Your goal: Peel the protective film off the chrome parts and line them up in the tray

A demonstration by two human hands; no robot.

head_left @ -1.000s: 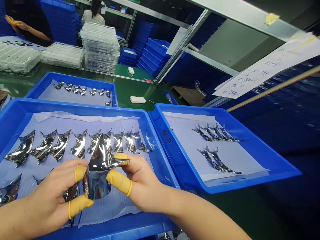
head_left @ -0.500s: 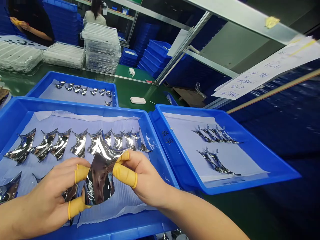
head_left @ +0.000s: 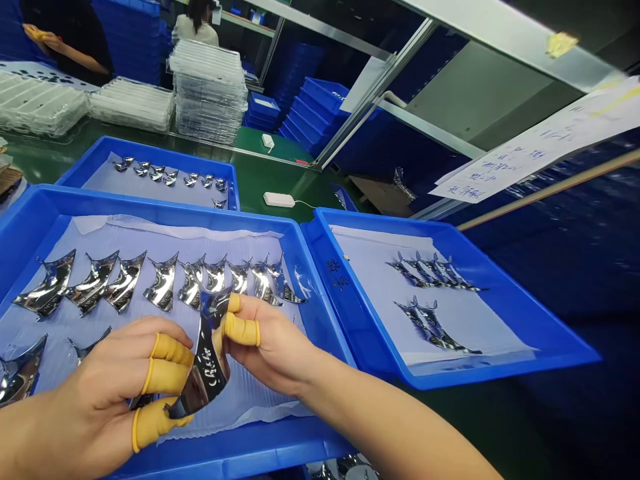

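Between my two hands is a curved, mirror-shiny chrome part [head_left: 206,360] with white script lettering on its face. My left hand [head_left: 125,387] pinches its lower left end, with yellow finger cots on thumb and fingers. At the upper right edge, my right hand [head_left: 265,340] grips it between thumb and finger, also in yellow cots. The part is held tilted above a blue tray [head_left: 320,313] lined with white paper. Several similar chrome parts [head_left: 163,283] lie in a row on that paper, and others sit partly hidden behind my left hand.
To the right, a second blue tray [head_left: 540,320] holds several slim chrome parts [head_left: 430,270]. A third tray [head_left: 150,148] with small chrome pieces is behind. Clear plastic trays [head_left: 207,93] are stacked farther back. Written papers [head_left: 540,150] hang at right. A person [head_left: 75,40] is at far left.
The chrome part has turned between my hands, so it looks narrower and its lettering faces me more. My right hand has shifted slightly left.
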